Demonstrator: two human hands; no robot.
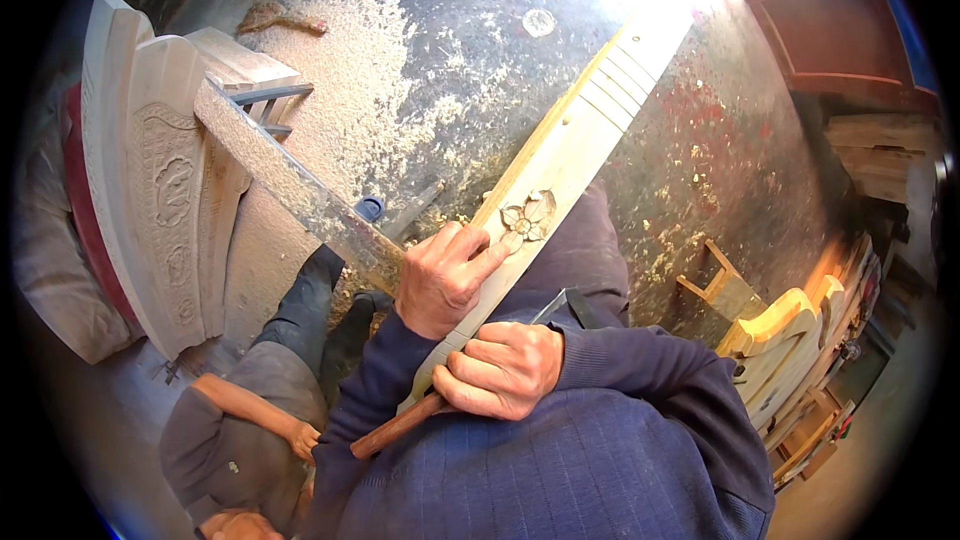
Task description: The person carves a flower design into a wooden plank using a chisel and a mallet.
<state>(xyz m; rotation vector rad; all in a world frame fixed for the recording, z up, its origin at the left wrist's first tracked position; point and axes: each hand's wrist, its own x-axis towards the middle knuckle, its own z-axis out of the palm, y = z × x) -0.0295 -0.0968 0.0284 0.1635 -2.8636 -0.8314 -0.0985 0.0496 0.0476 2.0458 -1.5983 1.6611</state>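
Observation:
A long pale wooden plank runs from my body up to the bright far right. A carved flower stands out on its face, and several dark lines cross it farther up. My left hand rests on the plank's left side, holding nothing, its index finger stretched to the flower's lower edge and its other fingers bent. Closed beside the plank's near end, my right hand grips a wooden-handled carving tool. The tool's reddish-brown handle points to the lower left. A curved grey metal part shows above that hand; its working end is unclear.
Another person sits at the lower left, beside a carved pale wooden panel. A dusty board slants toward my left hand. Wood shavings cover the floor. Wooden furniture parts stand at right, below a reddish-brown panel.

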